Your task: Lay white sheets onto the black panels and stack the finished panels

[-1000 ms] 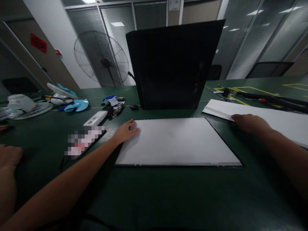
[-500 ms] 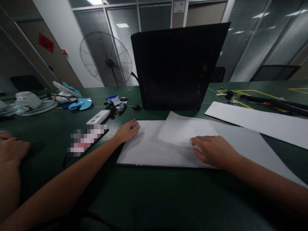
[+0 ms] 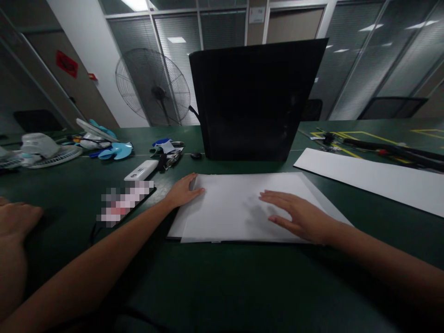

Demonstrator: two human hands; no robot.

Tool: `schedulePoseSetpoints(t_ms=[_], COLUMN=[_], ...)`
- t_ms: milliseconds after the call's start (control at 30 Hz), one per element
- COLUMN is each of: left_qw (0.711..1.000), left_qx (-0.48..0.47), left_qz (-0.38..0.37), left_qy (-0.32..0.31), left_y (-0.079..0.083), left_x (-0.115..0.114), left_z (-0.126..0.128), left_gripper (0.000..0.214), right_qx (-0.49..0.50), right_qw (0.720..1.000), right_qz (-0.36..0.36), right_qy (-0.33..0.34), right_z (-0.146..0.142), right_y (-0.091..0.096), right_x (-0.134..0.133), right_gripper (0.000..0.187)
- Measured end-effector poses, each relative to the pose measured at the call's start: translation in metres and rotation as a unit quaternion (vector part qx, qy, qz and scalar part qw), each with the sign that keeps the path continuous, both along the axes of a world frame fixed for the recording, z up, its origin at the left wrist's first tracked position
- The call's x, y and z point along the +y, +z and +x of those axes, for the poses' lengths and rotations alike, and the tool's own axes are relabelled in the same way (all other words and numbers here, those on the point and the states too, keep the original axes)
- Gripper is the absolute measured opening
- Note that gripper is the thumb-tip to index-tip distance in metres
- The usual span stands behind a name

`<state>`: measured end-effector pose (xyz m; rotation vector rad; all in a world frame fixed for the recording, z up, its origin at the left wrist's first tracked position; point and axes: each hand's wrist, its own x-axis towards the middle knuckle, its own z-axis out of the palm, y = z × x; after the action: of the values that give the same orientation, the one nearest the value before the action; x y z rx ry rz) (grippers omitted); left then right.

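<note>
A large white sheet of paper [image 3: 229, 210] lies flat on a white board [image 3: 176, 226], set slightly askew so the board's left edge shows. My left hand [image 3: 182, 192] rests at the upper left edge of the sheet, thumb spread on the paper and fingers stretched out. Over the right half of the sheet is my right hand [image 3: 298, 215], its fingers extended and holding nothing. It casts a shadow on the paper; whether the palm touches it is hard to tell.
A tall black panel [image 3: 256, 101] stands behind the sheet. At right lies another white board [image 3: 374, 178]. To the left are a white power bank-like device [image 3: 141, 170], a blurred-out phone-shaped item [image 3: 126, 203], a blue fan blade [image 3: 120, 150] and another person's hand [image 3: 21, 219].
The sheet's lifted, curled left part has come down flat and reaches further left. My right hand has let go of it and opened. My left thumb has spread over the sheet.
</note>
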<state>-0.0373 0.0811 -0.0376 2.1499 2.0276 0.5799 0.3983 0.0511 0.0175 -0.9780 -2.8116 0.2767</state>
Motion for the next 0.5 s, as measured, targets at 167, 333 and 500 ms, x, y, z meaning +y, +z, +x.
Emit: schedulePoseSetpoints(t_ms=[167,333,500], left_qw=[0.999,0.999,0.999], left_qx=[-0.029,-0.034,-0.029], left_qz=[0.0,0.014,0.009], left_qy=[0.019,-0.003,-0.014], left_y=[0.001,-0.003,-0.005], left_x=[0.0,0.002,0.006], left_z=[0.0,-0.004,-0.006], left_gripper=[0.087,0.067,0.05], right_qx=[-0.062,-0.041,-0.029], right_qw=[0.993,0.994,0.957], right_qz=[0.071,0.047,0.135], right_qy=[-0.076,-0.094,-0.254], right_z=[0.027,0.043,0.117], right_y=[-0.014,-0.01,-0.008], right_x=[0.038,0.062,0.111], right_gripper=[0.069,0.06,0.059])
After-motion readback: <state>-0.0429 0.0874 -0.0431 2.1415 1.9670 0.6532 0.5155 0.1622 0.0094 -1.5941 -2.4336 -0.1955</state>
